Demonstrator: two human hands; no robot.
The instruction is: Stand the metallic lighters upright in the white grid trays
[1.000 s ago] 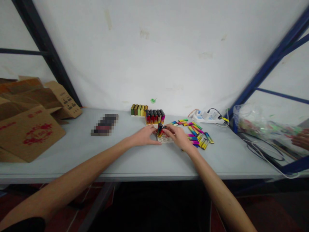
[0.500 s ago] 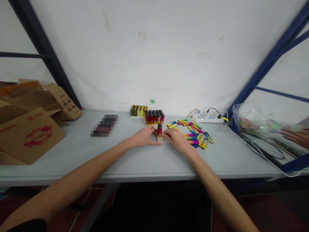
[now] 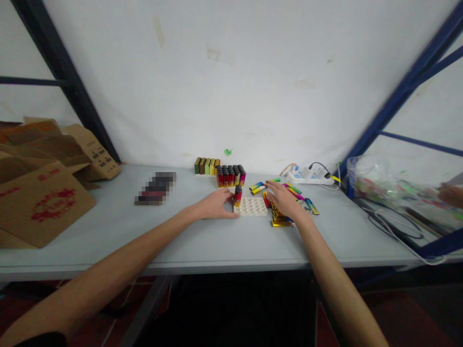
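A white tray (image 3: 252,206) with rows of holes lies on the table in front of me. One red lighter (image 3: 238,196) with a black top stands upright at its left end. My left hand (image 3: 216,204) holds the tray's left end, thumb at the near corner and fingers behind the lighter. My right hand (image 3: 282,198) is over a pile of loose shiny lighters, its fingers outstretched; what lies under the palm is hidden. Gold lighters (image 3: 281,223) show below that hand, and a blue and yellow lighter (image 3: 257,187) lies beyond its fingertips.
Behind the tray stand a rack of red lighters (image 3: 230,177) and a rack of green and yellow ones (image 3: 207,166). Cardboard boxes (image 3: 54,202) are at left, near a pixelated dark object (image 3: 156,189). A power strip (image 3: 311,177) sits back right. Another person's hand (image 3: 450,194) is far right.
My right hand has moved right from the tray to the loose lighters, uncovering the tray's holes. My left hand stays at the tray, and the upright lighter stands where it was.
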